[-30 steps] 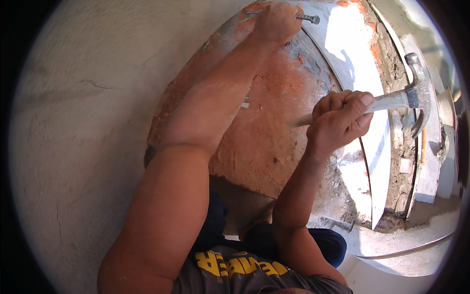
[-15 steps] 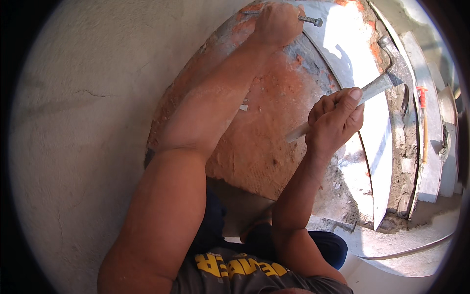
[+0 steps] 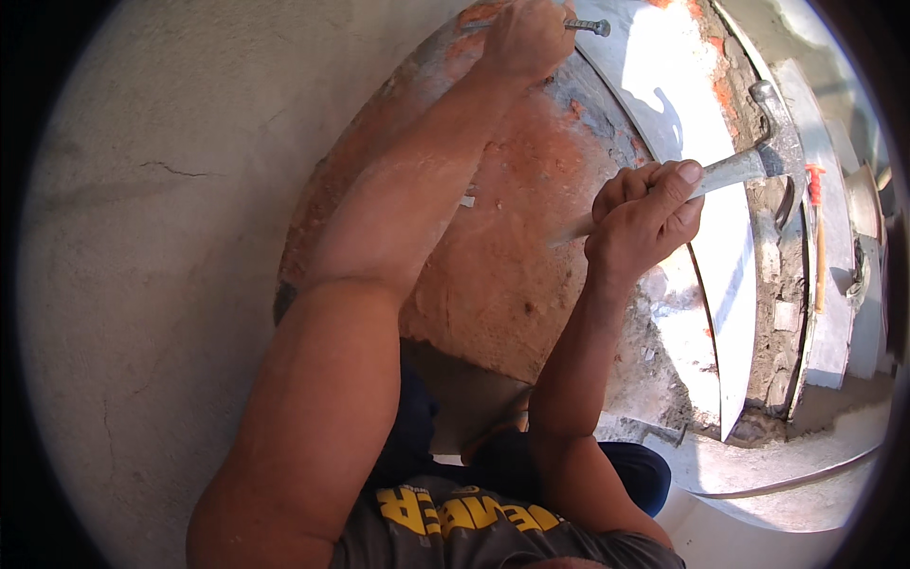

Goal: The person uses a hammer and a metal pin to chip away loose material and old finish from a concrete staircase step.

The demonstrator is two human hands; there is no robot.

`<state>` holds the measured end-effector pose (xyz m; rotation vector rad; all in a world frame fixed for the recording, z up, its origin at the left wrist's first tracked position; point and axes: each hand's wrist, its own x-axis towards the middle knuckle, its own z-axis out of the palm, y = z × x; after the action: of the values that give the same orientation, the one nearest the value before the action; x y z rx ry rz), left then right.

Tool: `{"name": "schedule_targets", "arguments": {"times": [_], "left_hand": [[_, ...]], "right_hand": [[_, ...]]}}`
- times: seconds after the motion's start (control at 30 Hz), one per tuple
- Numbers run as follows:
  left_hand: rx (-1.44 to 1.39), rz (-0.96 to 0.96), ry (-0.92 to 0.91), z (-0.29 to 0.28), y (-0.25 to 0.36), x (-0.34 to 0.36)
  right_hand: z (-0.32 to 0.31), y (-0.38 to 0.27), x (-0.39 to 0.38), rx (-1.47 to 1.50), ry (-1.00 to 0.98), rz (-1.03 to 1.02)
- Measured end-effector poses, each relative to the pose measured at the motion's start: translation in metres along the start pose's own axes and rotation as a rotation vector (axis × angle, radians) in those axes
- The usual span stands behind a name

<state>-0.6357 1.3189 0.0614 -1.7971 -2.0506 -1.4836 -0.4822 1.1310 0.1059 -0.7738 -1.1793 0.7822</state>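
Far up the frame, the left hand [image 3: 521, 38] pinches a steel chisel [image 3: 586, 26], fingers clenched round its shank, its tip lying over the grey render at the edge of the exposed red brick patch [image 3: 493, 247]. To the right, the right hand [image 3: 645, 213] grips the handle of a claw hammer [image 3: 758, 156], fingers wrapped tight, the head raised well apart from the chisel. Left of both, a plastered wall [image 3: 152, 247] shows fine cracks.
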Motion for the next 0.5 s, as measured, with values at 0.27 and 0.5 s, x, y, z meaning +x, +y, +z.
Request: {"name": "schedule_targets", "arguments": {"times": [0.27,0.5], "left_hand": [[-0.240,0.218,0.088,0.000,-0.028,-0.018],[-0.283,0.148,-0.323,0.005,-0.002,-0.050]], "right_hand": [[-0.001,0.018,-0.017,-0.267,-0.147,0.162],[-0.005,-0.031,-0.014,-0.135,0.066,0.167]]}}
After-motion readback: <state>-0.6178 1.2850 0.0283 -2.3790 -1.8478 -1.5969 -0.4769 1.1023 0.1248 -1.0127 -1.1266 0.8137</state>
